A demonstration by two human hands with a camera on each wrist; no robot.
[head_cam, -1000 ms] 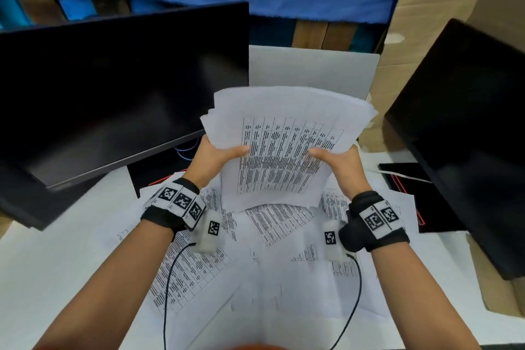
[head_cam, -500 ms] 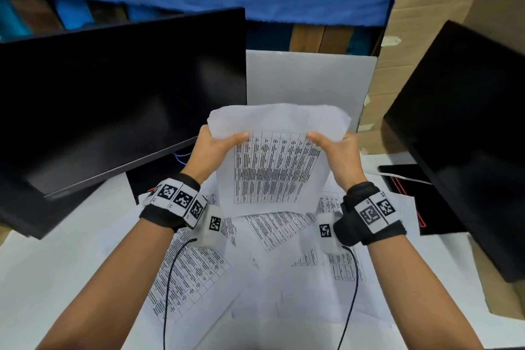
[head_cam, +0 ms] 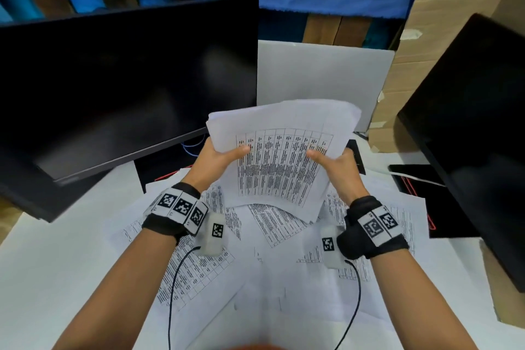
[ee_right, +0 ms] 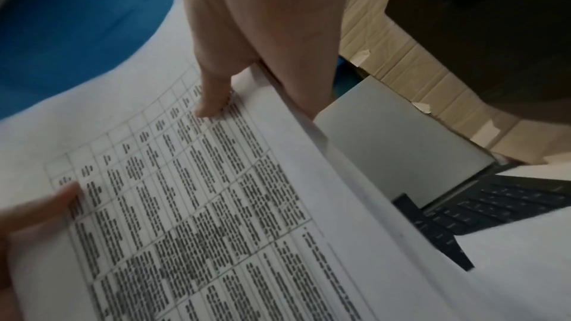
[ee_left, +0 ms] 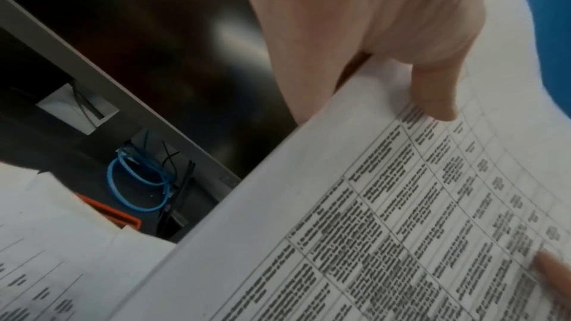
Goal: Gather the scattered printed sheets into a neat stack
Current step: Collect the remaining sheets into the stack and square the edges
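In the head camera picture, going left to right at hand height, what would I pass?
Large black monitor → left hand → held bundle of white printed sheets → right hand → second black monitor at the right edge.

An office desk — two dark monitors (head_cam: 127, 88), keyboard (ee_right: 494, 206), cardboard boxes (head_cam: 443, 37).

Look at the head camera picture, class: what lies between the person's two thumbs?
Only the printed table on the top sheet of the held bundle. The left hand and right hand grip its opposite side edges, as the head view shows.
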